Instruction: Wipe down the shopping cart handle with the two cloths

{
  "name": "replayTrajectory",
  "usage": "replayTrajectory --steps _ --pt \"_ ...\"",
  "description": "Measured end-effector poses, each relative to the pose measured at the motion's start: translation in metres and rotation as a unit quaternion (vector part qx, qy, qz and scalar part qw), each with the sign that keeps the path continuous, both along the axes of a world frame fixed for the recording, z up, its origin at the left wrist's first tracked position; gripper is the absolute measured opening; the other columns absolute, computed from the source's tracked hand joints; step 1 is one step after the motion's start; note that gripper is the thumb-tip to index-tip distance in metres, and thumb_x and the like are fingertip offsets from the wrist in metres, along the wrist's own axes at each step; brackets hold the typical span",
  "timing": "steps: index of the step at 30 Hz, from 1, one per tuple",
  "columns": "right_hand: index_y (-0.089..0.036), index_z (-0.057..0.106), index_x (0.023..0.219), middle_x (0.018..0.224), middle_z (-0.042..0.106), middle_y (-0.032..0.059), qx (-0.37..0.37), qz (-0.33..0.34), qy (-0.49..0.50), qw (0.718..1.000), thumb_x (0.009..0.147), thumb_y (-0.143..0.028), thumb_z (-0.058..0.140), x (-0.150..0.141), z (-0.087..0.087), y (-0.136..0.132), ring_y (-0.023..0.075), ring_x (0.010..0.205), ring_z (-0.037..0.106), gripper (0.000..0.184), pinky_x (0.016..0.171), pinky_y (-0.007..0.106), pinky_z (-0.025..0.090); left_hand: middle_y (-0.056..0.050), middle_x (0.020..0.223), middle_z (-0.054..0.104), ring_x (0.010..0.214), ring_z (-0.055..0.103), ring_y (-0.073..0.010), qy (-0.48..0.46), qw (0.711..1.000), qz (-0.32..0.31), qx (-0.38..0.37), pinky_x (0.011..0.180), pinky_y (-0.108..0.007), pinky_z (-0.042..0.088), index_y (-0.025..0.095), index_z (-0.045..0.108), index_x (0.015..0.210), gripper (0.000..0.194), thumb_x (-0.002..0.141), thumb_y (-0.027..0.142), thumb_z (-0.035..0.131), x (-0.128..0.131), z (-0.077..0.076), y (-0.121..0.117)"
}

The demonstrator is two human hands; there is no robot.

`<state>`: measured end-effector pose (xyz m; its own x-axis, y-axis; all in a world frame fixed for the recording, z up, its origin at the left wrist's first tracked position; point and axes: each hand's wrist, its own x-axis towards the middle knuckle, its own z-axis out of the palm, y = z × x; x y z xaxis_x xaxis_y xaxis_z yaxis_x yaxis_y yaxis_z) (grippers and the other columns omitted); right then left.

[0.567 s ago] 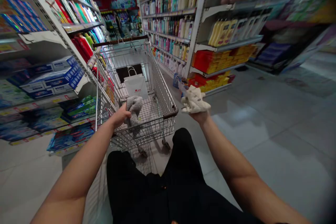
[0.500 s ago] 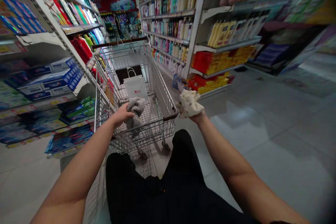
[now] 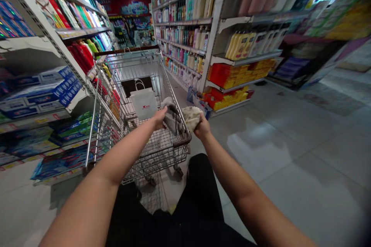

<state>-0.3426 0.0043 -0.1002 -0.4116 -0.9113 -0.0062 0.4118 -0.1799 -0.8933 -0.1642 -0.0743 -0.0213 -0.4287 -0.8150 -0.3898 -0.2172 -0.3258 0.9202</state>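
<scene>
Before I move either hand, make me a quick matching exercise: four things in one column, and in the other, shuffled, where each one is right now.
Things
1. grey cloth
2. cream cloth
3. white paper bag
4. pale yellow bottles

Places
a. on a shelf to the right of the cart
b. held in the left hand
c. standing inside the cart, no hand on it
d. held in the right hand

Right pairs: 1-b, 2-d, 3-c, 4-a

One head-worn cam, fwd/down view, cart [image 3: 181, 141] close, aisle [image 3: 182, 94] beyond.
</scene>
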Motion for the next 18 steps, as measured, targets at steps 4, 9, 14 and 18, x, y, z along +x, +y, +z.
replayTrajectory --steps 4,9,14,18 --pt "-0.024 0.055 0.123 0.126 0.065 0.0082 -0.044 0.020 -0.112 0.993 0.080 -0.071 0.043 0.014 -0.003 0.005 0.0260 0.120 0.059 0.065 0.098 0.042 0.053 -0.014 0.105 0.073 0.104 0.066 -0.0321 0.075 0.985 -0.069 0.141 0.095 -0.059 0.048 0.018 0.063 0.109 0.060 0.094 0.066 0.030 -0.013 -0.005 0.013" --pt "-0.024 0.060 0.117 0.120 0.068 0.0072 -0.045 0.066 -0.090 0.993 0.077 -0.060 0.054 0.021 -0.005 0.003 0.0272 0.115 0.061 0.055 0.096 0.041 0.054 -0.011 0.114 0.072 0.112 0.065 -0.0290 0.215 0.961 -0.086 0.150 0.100 -0.049 0.050 0.021 0.061 0.127 0.075 0.094 0.072 0.017 -0.034 -0.009 0.023" --pt "-0.022 0.061 0.110 0.113 0.070 0.0056 0.006 0.098 0.055 0.994 0.067 -0.060 0.067 0.025 -0.017 -0.006 0.0269 0.117 0.060 0.058 0.104 0.037 0.050 -0.010 0.111 0.073 0.115 0.064 -0.0238 0.249 0.962 0.003 0.115 0.107 -0.040 0.048 0.014 0.060 0.128 0.055 0.101 0.051 0.030 -0.059 -0.040 0.029" --pt "-0.022 0.056 0.124 0.128 0.064 0.0074 0.030 0.101 0.065 0.992 0.072 -0.071 0.055 0.035 -0.040 -0.016 0.0249 0.127 0.055 0.071 0.111 0.037 0.045 -0.010 0.124 0.068 0.127 0.057 -0.0206 0.236 0.967 0.057 0.072 0.113 -0.034 0.042 0.014 0.057 0.130 0.052 0.098 0.053 0.043 -0.068 -0.071 0.027"
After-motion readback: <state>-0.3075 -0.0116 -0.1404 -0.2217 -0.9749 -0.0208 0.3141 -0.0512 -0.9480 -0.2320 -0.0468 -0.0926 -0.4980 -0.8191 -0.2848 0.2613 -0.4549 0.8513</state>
